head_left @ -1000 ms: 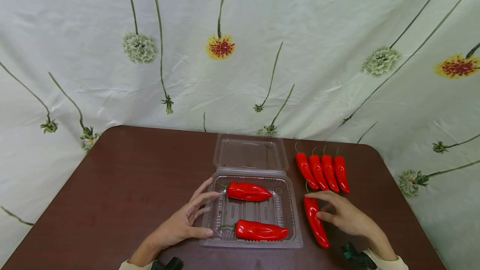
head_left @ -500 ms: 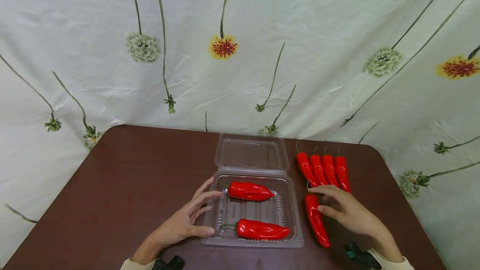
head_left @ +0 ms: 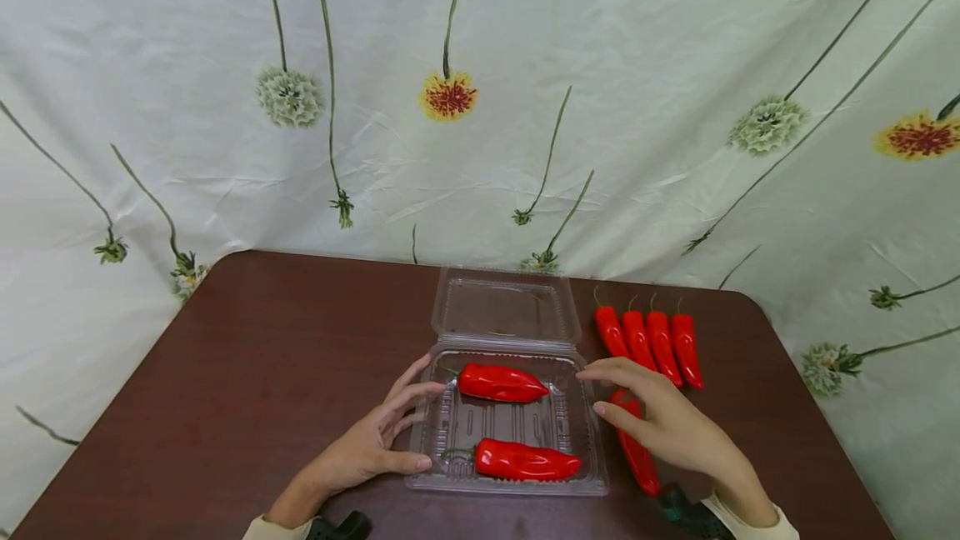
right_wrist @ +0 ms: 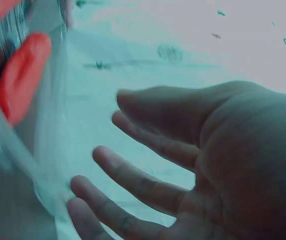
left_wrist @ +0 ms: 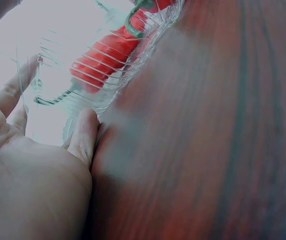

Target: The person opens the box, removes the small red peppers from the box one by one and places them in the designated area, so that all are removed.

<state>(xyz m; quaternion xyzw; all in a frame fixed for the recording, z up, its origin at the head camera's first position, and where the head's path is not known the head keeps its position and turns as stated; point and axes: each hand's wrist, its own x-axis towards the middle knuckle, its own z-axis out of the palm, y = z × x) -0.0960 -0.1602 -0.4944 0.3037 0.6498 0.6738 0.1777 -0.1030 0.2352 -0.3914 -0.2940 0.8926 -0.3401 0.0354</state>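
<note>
An open clear plastic clamshell container (head_left: 498, 423) lies on the table with its lid laid back. Two red chili peppers are inside, one toward the back (head_left: 502, 382) and one toward the front (head_left: 525, 460), stems to the left. My left hand (head_left: 363, 444) rests against the container's left side, fingers spread and thumb at the near corner. Just right of the container, my right hand (head_left: 671, 419) hovers with loosely bent fingers, its fingertips by the right rim and nothing held. Partly covered by it, another red chili pepper (head_left: 639, 467) lies on the table.
Several more red chili peppers (head_left: 662, 344) lie side by side at the back right, stems pointing away. The dark wooden table (head_left: 300, 340) ends in front of a white floral cloth (head_left: 375, 148). The container's lid (head_left: 506, 307) reaches near the back edge.
My right hand has moved left, from above the single chili pepper to the container's right rim. That pepper stays where it was. My left hand has kept its place.
</note>
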